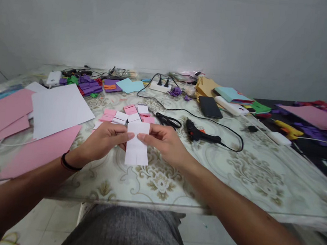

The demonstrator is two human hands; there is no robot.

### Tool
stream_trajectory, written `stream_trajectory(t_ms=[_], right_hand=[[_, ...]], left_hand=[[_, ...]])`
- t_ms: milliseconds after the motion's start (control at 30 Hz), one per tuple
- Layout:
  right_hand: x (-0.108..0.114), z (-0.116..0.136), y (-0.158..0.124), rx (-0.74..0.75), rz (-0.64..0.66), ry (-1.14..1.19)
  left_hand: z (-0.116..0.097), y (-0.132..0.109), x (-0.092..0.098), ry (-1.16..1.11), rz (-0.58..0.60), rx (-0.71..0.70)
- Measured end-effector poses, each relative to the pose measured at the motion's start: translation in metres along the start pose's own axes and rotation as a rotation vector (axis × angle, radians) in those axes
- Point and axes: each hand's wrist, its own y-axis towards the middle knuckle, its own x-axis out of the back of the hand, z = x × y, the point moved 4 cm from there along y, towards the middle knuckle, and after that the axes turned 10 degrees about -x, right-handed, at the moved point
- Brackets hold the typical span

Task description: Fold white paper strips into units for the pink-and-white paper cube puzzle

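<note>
A small white piece of paper (136,151) with crease lines and a short slit or fold at its lower edge is held up above the table. My left hand (104,141) pinches its left side, thumb on the near face. On the opposite side my right hand (165,142) grips it the same way; the fingers behind the paper are mostly hidden. Just beyond the hands lies a pile of small folded pink and white paper pieces (120,117). Black-handled scissors (168,120) rest right of that pile.
A black glue gun (201,134) with its cord lies to the right, near a dark phone (210,106). Large white sheets (61,110) and pink sheets (3,115) spread on the left. A power strip (159,87) stands at the back. Purple paper strips (89,86) lie back left.
</note>
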Motion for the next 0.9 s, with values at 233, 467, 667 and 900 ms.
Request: stream_trajectory(t_ms=[233,467,667,900], right_hand=[[0.0,0.0,0.003,-0.03,0.034,0.12],[0.006,-0.002,0.001,-0.012,0.011,0.005],[0.002,0.001,0.0,0.037,-0.003,-0.144],[0.002,0.005,-0.002,0.079,0.027,-0.068]], left_hand=[[0.016,-0.004,0.0,-0.238,-0.01,0.072],[0.009,-0.002,0.001,-0.098,-0.014,0.025],[0.012,0.0,-0.002,0.0,-0.008,0.004],[0.012,-0.001,-0.002,0.02,0.003,-0.05]])
